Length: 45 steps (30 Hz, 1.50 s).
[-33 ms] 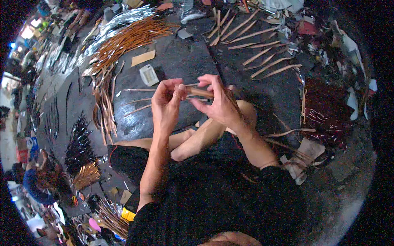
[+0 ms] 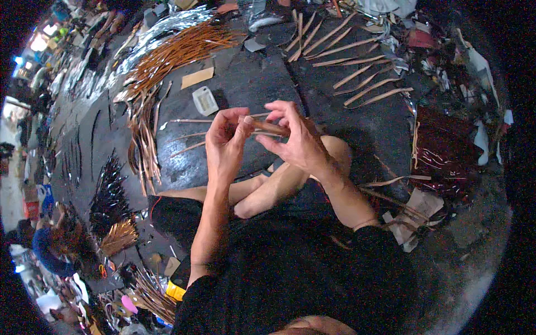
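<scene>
A narrow tan strip (image 2: 270, 128) spans the space between my two hands, above my crossed legs. My left hand (image 2: 226, 139) pinches its left end between thumb and fingertips. The other end runs to the palm of my right hand (image 2: 298, 137), whose thumb stays below the strip and whose fingers arch above it, apart. I cannot see how firmly the strip rests against that palm. Beneath and beyond my hands, a few thin strips (image 2: 190, 121) lie on the dark floor, partly covered by my left hand.
A white plastic piece (image 2: 205, 100) and a tan card (image 2: 197, 78) lie ahead. Orange-brown strands (image 2: 181, 50) are heaped at far left, tan strips (image 2: 146, 142) nearer. Several strips (image 2: 357, 72) are spread out far right. Dark red material (image 2: 444, 153) lies at right.
The fingertips of my right hand have shifted very slightly left, toward my left hand. The floor and the things on it appear a few pixels further right. The grip of my left hand looks the same.
</scene>
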Motion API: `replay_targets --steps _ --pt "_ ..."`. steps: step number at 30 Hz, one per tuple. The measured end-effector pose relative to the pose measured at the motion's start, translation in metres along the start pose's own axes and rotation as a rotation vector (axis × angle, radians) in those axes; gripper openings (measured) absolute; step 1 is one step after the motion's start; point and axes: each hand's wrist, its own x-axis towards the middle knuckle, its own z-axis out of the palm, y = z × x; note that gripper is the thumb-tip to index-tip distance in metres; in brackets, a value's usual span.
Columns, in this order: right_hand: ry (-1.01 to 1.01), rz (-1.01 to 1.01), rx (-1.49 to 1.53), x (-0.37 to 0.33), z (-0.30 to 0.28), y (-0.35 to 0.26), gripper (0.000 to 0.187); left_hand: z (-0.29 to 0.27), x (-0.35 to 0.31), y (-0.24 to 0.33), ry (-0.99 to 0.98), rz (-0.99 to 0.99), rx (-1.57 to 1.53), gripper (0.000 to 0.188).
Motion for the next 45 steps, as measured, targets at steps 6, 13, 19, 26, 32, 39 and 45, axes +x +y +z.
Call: replay_targets --steps 6,13,19,26,32,39,45 --pt "-0.041 -0.132 0.019 0.020 0.020 -0.030 0.025 -0.040 -0.002 -0.002 -0.067 0.033 -0.228 0.029" --pt "-0.026 -0.171 0.092 0.025 0.045 -0.046 0.018 -0.059 -0.005 -0.015 0.026 0.154 -0.319 0.025" --pt "0.026 -0.161 0.097 0.028 0.084 -0.058 0.015 -0.044 -0.011 -0.007 0.295 0.219 -0.503 0.026" --pt "-0.061 -0.285 0.057 0.014 0.092 -0.059 0.018 -0.075 -0.010 0.016 0.604 0.254 -0.664 0.023" --pt "-0.123 -0.318 0.001 0.008 0.087 -0.050 0.019 -0.101 0.000 0.012 0.648 0.251 -0.649 0.026" --pt "-0.141 -0.333 0.002 0.002 0.080 -0.046 0.021 -0.140 0.011 0.001 0.753 0.283 -0.633 0.028" --pt "-0.569 0.154 0.562 0.011 0.051 -0.012 0.025 -0.144 0.022 0.025 0.540 0.321 -0.552 0.027"
